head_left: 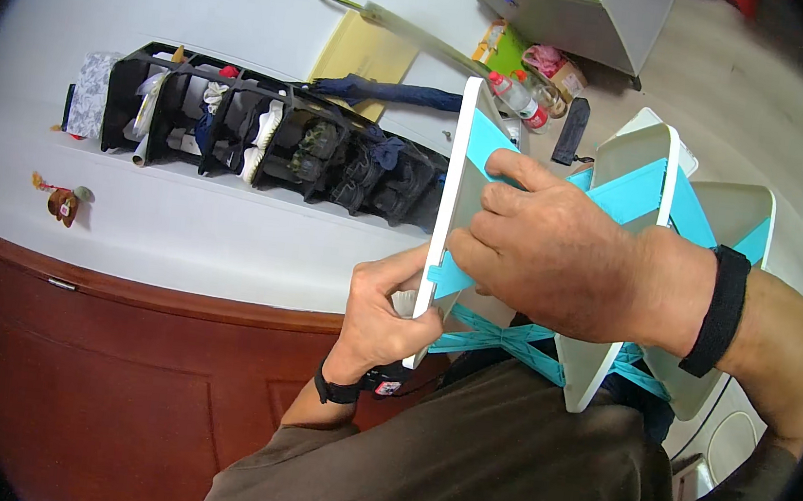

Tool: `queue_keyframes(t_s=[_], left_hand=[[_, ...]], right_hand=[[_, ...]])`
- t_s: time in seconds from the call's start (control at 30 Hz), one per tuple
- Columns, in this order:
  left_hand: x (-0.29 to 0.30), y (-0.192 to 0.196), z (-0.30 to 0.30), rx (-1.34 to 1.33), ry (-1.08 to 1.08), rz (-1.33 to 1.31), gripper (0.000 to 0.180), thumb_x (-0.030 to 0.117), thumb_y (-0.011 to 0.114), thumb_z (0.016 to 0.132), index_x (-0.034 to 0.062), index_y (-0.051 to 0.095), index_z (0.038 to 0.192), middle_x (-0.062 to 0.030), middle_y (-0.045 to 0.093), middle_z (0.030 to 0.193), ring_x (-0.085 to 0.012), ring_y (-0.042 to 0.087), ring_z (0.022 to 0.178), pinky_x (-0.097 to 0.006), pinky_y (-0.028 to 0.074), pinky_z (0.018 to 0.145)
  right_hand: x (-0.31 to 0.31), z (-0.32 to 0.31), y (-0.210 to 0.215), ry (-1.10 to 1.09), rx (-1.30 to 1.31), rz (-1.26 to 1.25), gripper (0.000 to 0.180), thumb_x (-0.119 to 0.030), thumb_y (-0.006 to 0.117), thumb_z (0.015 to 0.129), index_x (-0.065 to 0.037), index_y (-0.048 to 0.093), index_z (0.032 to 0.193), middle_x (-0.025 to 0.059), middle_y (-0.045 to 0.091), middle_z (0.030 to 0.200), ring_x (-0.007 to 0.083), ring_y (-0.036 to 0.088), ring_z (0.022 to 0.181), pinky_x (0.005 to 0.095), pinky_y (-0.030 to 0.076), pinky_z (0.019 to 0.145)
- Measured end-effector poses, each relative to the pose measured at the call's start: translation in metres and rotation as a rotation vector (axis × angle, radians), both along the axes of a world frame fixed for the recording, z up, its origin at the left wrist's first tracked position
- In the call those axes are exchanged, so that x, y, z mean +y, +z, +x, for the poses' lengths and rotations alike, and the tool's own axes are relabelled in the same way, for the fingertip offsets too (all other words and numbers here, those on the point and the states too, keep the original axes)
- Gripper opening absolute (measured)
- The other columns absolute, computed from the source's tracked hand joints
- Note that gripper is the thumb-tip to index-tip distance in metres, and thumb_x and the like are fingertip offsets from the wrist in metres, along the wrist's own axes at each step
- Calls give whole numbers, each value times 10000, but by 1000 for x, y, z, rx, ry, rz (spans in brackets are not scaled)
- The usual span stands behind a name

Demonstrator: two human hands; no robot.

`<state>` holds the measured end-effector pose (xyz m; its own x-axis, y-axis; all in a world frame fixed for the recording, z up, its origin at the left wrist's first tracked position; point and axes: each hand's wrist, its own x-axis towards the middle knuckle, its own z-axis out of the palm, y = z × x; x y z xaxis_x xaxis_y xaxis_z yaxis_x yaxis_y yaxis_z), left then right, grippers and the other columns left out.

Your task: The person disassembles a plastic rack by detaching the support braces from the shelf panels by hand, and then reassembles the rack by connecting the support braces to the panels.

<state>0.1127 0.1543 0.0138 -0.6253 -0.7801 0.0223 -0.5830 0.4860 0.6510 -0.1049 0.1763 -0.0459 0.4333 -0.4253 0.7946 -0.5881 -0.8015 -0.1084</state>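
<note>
A folding rack with white panels point(629, 162) and turquoise crossed braces point(628, 191) rests across my lap, tilted on its side. My left hand point(384, 309) grips the lower end of the nearest white panel at the rack's left end, thumb on its edge. Over the same panel, my right hand point(568, 248) is curled with its fingers closed on a turquoise brace beside the panel's inner face. The fingertips of my right hand are partly hidden behind its knuckles. More turquoise braces point(500, 337) cross below, between the panels.
A black shoe rack point(229, 125) with shoes stands along the white wall, a dark folded umbrella point(389, 93) beside it. Plastic bottles point(520, 102) and a black pouch point(572, 131) are on the floor beyond. A white cabinet point(592, 21) stands at the back; a brown door point(115, 367) lies left.
</note>
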Motion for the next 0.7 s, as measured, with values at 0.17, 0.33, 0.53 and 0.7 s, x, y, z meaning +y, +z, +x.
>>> queue_keyframes(t_s=[0.17, 0.33, 0.53, 0.7], left_hand=[[-7, -1, 1, -14, -45, -23, 567, -16, 570, 568, -105, 606, 1127, -124, 664, 964, -149, 626, 878, -285, 499, 808], [-7, -1, 2, -7, -45, -12, 571, -12, 571, 549, -107, 612, 1111, -131, 664, 964, -160, 630, 886, -291, 491, 828], [-10, -3, 8, 19, -22, 18, 565, -6, 576, 550, -121, 608, 1102, -136, 664, 964, -161, 625, 897, -293, 475, 857], [-14, -8, 13, 38, -90, -54, 587, 13, 558, 576, -59, 615, 1156, -164, 693, 931, -177, 680, 873, -264, 491, 794]], right_hand=[[-2, -5, 2, 6, 58, 44, 215, -207, 701, 717, -77, 543, 782, 19, 522, 649, 189, 553, 739, 355, 399, 916], [-2, -7, 3, 36, 42, 49, 218, -212, 701, 727, -73, 545, 789, 20, 522, 648, 188, 552, 738, 363, 386, 941], [-1, -10, 5, 27, 159, 58, 208, -214, 673, 754, -58, 537, 782, 26, 497, 637, 191, 542, 725, 369, 382, 956], [0, -10, 4, 15, 196, 58, 156, -173, 626, 753, -56, 524, 747, 29, 481, 643, 190, 527, 706, 382, 377, 971]])
